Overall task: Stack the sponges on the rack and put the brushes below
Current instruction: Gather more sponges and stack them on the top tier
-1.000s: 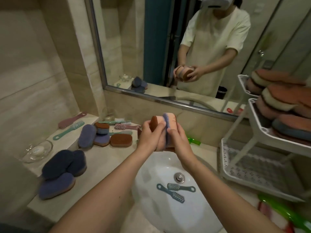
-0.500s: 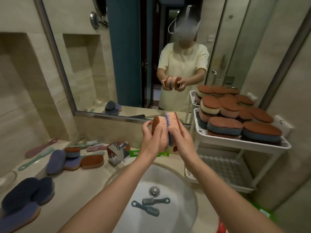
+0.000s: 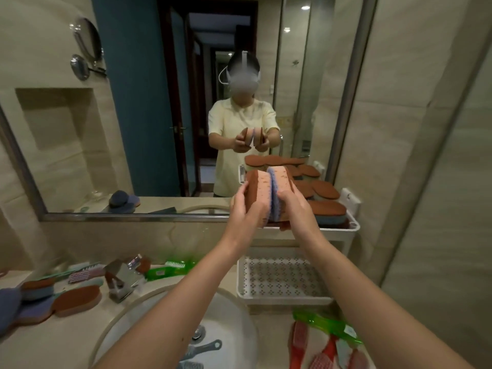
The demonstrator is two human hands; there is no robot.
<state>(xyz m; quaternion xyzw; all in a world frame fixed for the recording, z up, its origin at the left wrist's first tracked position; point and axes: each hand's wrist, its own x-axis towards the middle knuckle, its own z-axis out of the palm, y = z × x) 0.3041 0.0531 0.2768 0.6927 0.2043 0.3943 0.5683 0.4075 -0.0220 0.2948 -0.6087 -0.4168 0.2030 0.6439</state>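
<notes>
A: First entry?
B: Held sponges (image 3: 269, 194): two, on edge, flat faces pressed together. They are at the centre of the frame, in the air in front of the rack's top shelf. Peach foam, with a lilac layer where they meet.

A: Hands?
B: Left hand (image 3: 246, 209) curled round the left sponge. Right hand (image 3: 295, 206) curled round the right one. The hands are close together, clamping the two between them.

A: Rack?
B: Rack (image 3: 342, 227): white, right of centre. The top shelf carries stacked sponges (image 3: 328, 209), brown-topped, in more than one layer. The lower shelf (image 3: 282, 278) shows its perforated floor.

A: Brushes?
B: Green brush (image 3: 327, 324) and red brushes (image 3: 299, 339) lie on the worktop (image 3: 53, 339) at lower right, just in front of the rack. Grey brushes (image 3: 209, 346) lie in the sink (image 3: 149, 310) at bottom centre. A second green brush (image 3: 170, 270) lies beside the tap (image 3: 122, 278), left of centre. A pink brush (image 3: 78, 276) is further left.

A: Other stock?
B: Loose sponges (image 3: 77, 299), brown and blue, on the worktop at lower left. The mirror (image 3: 119, 142) in the upper half reflects the person and the held sponges.
</notes>
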